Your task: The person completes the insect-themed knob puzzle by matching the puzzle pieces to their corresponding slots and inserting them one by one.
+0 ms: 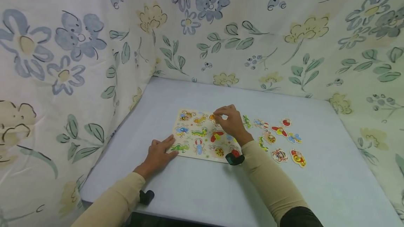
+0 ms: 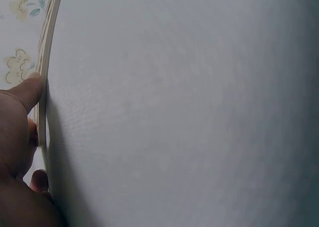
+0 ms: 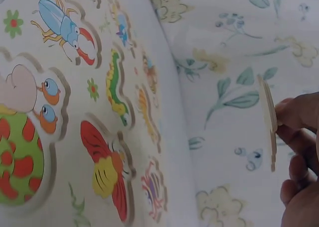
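Note:
A wooden insect puzzle board [image 1: 190,155] lies flat on the table, with pictures of bees, a caterpillar, a beetle and other bugs. At its lower left corner my left hand [image 1: 157,156] rests, fingers extended along the left side and thumb at the near edge. The left wrist view shows that thumb [image 2: 31,90] against the board's pale edge [image 2: 44,87]. Over the far right part of the board, my right hand [image 1: 233,121] pinches a thin wooden puzzle piece [image 3: 269,120] between thumb and finger. The piece appears edge-on, so its picture is hidden.
Right of the board lie several loose insect pieces, among them a spider [image 1: 279,155], a ladybug [image 1: 286,122], a red-winged bug [image 1: 279,131] and a yellow-and-red butterfly [image 1: 298,158]. Floral curtains [image 1: 221,41] enclose the white table [image 1: 195,185] at the back and sides.

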